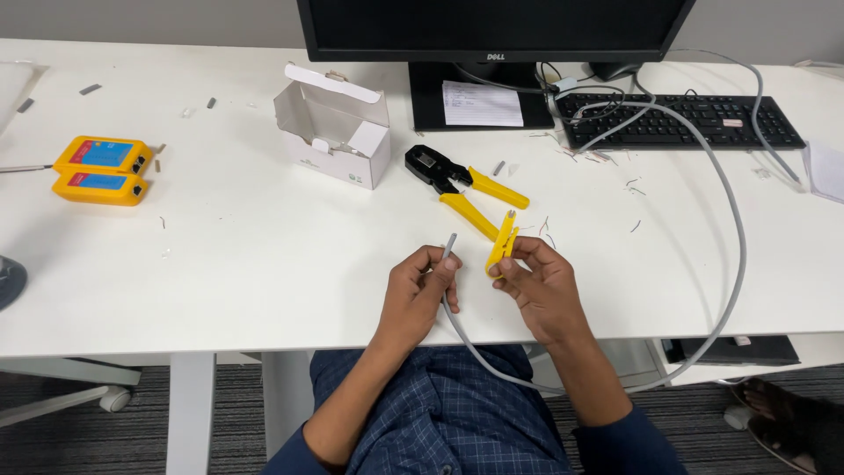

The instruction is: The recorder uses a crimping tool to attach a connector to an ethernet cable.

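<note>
Just below the centre of the frame, the left hand [424,286] is closed around the free end of a grey cable [737,255], pinching it so that the short cut tip sticks up past the fingertips, which keeps the end steady and exposed. Just beside it, the right hand [538,286] grips a small yellow stripping tool [503,244] between thumb and fingers, held upright and near the cable tip but apart from it, as if kept ready at the same height. From the left hand the cable drops off the near edge of the white bench [246,264], loops low, and rises up the right side of the frame toward the black keyboard [686,119] at the upper right. A black-and-yellow crimping tool [462,186] lies just above the hands, within easy reach. An open white cardboard box [338,123] sits left of it, 2 yellow tester units [101,169] rest at the left edge, and a monitor [492,26] stands at the top. Small wire scraps litter the bench near the keyboard.
</note>
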